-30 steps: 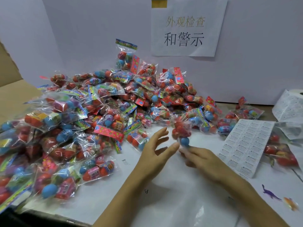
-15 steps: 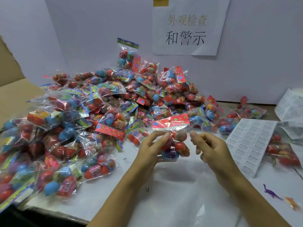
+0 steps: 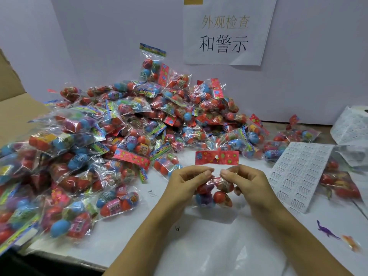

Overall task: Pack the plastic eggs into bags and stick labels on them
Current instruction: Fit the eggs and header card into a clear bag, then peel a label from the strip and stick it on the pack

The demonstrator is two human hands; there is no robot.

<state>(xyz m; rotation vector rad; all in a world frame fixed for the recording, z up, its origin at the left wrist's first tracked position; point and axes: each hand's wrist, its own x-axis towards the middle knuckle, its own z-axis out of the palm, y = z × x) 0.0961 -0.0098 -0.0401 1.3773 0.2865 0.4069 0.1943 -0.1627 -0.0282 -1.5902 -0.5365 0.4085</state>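
Observation:
Both my hands hold one clear bag of plastic eggs (image 3: 216,191) upright above the white table, its red flowered header card at the top. My left hand (image 3: 186,185) pinches the bag's left side just under the header. My right hand (image 3: 246,182) pinches its right side. Red, blue and purple eggs show through the plastic between my fingers. A white label sheet (image 3: 298,174) lies flat to the right of my right hand.
A big pile of filled egg bags (image 3: 119,136) covers the left and back of the table (image 3: 229,246). More bags (image 3: 340,184) and paper sheets (image 3: 350,126) lie far right. A cardboard box flap (image 3: 14,108) stands at left. Two small toy dinosaurs (image 3: 326,231) lie near the right.
The bag passed from my right hand to my left, then turned upright with its header on top. My right hand has now come back and pinches it too.

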